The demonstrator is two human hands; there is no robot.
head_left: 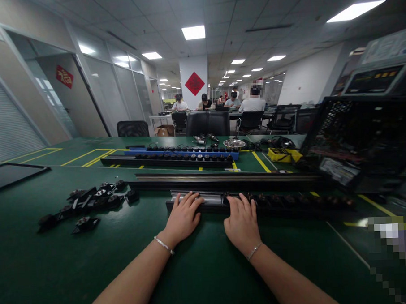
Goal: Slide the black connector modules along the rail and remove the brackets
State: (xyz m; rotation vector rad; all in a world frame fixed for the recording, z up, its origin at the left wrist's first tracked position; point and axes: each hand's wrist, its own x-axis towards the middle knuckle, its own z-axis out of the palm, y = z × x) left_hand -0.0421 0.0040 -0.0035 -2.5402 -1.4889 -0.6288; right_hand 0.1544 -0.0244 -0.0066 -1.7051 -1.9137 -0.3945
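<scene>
In front of me a long black rail (210,207) with a channel lies across the green table. My left hand (183,217) is over its left end, fingers bent across the channel and thumb on the near side. My right hand (241,222) is curled over the same rail further right. Its fingertips touch the first of a row of small black modules (269,200) seated in the channel; the contact is partly hidden by the fingers. Between the hands a bare silvery stretch of channel shows. Loose black modules (102,199) lie in a cluster to the left.
Behind the rail lies another long dark rail (224,180). Further back are a black rail and a blue rail (232,155) bearing modules. A metal bowl (234,144), a yellow item (279,155) and a black equipment case (364,140) stand right. People sit at distant tables.
</scene>
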